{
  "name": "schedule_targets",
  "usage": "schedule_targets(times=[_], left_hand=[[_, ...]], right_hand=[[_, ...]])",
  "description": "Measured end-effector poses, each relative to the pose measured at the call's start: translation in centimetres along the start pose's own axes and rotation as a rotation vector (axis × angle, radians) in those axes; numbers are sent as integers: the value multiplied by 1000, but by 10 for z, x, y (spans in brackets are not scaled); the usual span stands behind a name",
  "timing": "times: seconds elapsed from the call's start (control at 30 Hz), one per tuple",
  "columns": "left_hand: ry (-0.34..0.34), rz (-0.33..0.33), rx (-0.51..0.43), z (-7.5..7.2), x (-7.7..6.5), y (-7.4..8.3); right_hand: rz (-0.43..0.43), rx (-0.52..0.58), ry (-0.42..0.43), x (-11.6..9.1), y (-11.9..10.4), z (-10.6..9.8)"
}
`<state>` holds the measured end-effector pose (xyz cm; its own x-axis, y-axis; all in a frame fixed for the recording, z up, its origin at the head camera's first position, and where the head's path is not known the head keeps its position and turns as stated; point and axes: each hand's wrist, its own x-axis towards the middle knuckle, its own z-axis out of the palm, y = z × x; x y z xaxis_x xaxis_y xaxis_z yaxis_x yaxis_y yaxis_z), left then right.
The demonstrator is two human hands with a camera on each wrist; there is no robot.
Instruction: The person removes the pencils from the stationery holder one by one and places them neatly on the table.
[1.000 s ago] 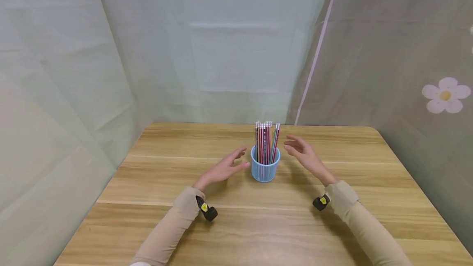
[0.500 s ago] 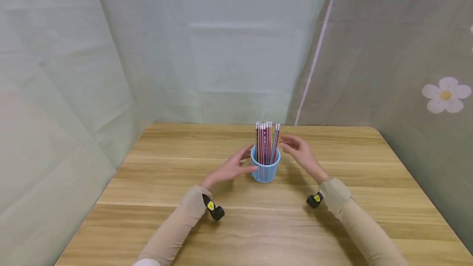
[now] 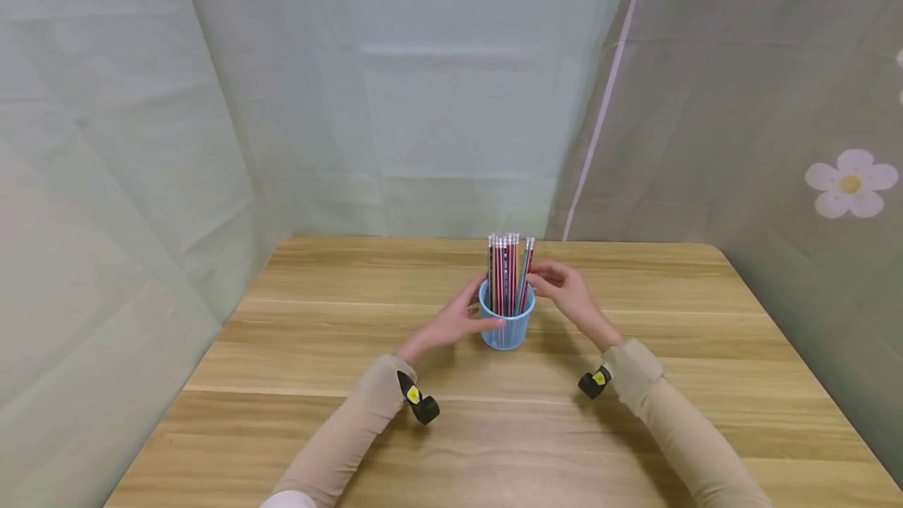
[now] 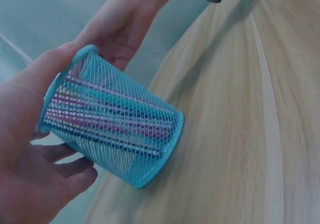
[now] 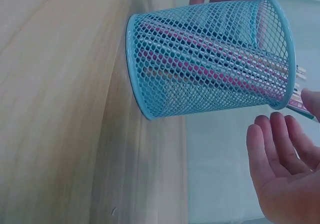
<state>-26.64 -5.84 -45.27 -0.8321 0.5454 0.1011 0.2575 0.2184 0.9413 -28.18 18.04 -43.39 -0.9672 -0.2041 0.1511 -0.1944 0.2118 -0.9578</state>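
A light blue mesh pencil cup (image 3: 505, 335) stands upright on the wooden table, with several striped pencils (image 3: 505, 277) in it, their metal-capped ends up. My left hand (image 3: 451, 320) is around its left side, thumb across the front near the rim and fingers toward the back. In the left wrist view the thumb (image 4: 47, 66) lies at the rim and the curled fingers are close along the mesh wall. My right hand (image 3: 567, 296) is at the right side of the rim, fingers loosely bent beside the pencils; in the right wrist view the fingertips (image 5: 257, 134) show apart from the mesh.
The wooden table (image 3: 494, 445) spreads around the cup, its back edge close to a hanging pale cloth (image 3: 451, 100). Grey cloth with a white flower (image 3: 851, 183) hangs at the right. Black wrist cameras are strapped at both cuffs.
My left hand has moved right, from beside the cup to around its left side. The right hand has come left to the rim and pencils. The cup stays in place.
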Motion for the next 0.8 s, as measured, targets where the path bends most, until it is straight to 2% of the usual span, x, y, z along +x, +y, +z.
schedule_targets(times=[0.13,0.33,0.6,0.8], left_hand=[[23,12,8,4,3,6],[70,-21,41,10,8,9],[121,-35,50,17,11,8],[142,-43,38,18,11,6]], right_hand=[[-3,-38,19,-5,-14,4],[-11,-66,59,-8,-28,7],[-14,-46,79,5,-3,8],[-36,-80,99,6,-1,10]])
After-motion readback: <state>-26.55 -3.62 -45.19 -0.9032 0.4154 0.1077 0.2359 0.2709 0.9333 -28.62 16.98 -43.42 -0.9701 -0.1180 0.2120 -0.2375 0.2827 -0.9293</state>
